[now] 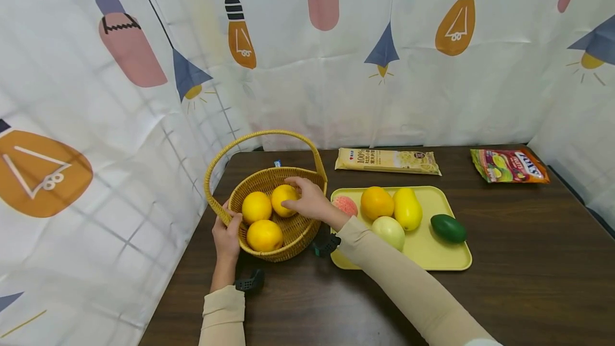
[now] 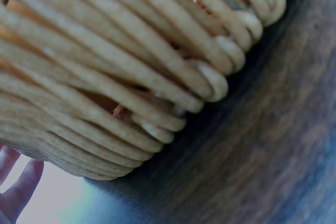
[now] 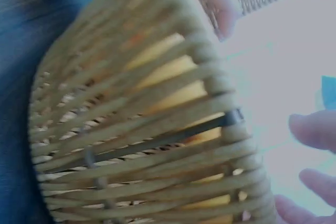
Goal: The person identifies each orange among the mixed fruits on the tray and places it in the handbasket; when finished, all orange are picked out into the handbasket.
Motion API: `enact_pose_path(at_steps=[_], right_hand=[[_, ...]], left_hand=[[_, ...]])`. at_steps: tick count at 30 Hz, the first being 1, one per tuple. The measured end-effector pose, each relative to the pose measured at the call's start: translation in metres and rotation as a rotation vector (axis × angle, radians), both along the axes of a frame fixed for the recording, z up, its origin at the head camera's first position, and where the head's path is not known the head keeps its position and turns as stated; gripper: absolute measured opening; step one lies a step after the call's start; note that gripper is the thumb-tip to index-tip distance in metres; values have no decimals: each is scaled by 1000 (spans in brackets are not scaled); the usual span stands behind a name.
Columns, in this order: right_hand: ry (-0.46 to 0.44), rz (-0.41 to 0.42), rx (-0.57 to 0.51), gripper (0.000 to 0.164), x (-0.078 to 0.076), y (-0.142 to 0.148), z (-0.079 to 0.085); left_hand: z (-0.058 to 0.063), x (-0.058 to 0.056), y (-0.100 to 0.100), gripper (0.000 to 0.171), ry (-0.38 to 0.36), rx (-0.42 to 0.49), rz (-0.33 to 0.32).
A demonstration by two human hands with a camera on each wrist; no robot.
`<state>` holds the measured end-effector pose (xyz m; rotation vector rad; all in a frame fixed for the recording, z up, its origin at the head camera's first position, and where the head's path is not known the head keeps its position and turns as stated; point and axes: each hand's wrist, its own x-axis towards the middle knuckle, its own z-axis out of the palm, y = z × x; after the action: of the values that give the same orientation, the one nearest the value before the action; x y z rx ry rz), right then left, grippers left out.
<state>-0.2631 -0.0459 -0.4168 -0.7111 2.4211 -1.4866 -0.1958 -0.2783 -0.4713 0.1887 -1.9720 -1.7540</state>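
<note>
A woven yellow basket (image 1: pixel 300 242) with a tall arched handle stands at the left of the table, three oranges inside. My left hand (image 1: pixel 227 239) grips its left side where the handle meets the rim; the weave fills most of the left wrist view. Over the basket's opening, my right hand (image 1: pixel 311 199) has thumb and fingers around the rear right orange (image 1: pixel 282 200). The other two, a left orange (image 1: pixel 257 207) and a front orange (image 1: pixel 265 236), lie against the basket's near left wall. In the right wrist view, right-hand fingertips (image 3: pixel 315 129) show beyond the rim.
Right of the basket lies a yellow tray (image 1: pixel 432 258) with a peach (image 1: pixel 345 205), an orange (image 1: pixel 377 203), a yellow pear-shaped fruit (image 1: pixel 407 209), a pale green round fruit (image 1: pixel 388 233) and an avocado (image 1: pixel 448 228). Behind are a noodle packet (image 1: pixel 388 160) and a candy bag (image 1: pixel 509 165).
</note>
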Motion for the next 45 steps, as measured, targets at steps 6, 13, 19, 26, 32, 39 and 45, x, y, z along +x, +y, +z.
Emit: enact_pose_path(at_steps=[6, 13, 19, 26, 32, 39, 45], right_hand=[[-13, -6, -160, 55, 16, 14, -1], [5, 4, -298, 53, 31, 34, -3], [6, 27, -318, 48, 37, 55, -3], [-10, 40, -255, 44, 40, 82, 1], [57, -31, -301, 42, 38, 100, 6], [137, -138, -313, 36, 34, 125, 22], [98, -196, -281, 37, 29, 151, 25]], left_hand=[[16, 10, 8, 17, -5, -38, 1], [19, 11, 10, 17, -7, -44, 3], [1, 0, 0, 17, -30, -29, 8], [-11, -6, -2, 13, -5, -12, 28], [-10, -5, -1, 12, 5, -9, 59], [-10, -5, -1, 12, 12, 3, 46], [-10, -5, -1, 10, 4, -5, 33]])
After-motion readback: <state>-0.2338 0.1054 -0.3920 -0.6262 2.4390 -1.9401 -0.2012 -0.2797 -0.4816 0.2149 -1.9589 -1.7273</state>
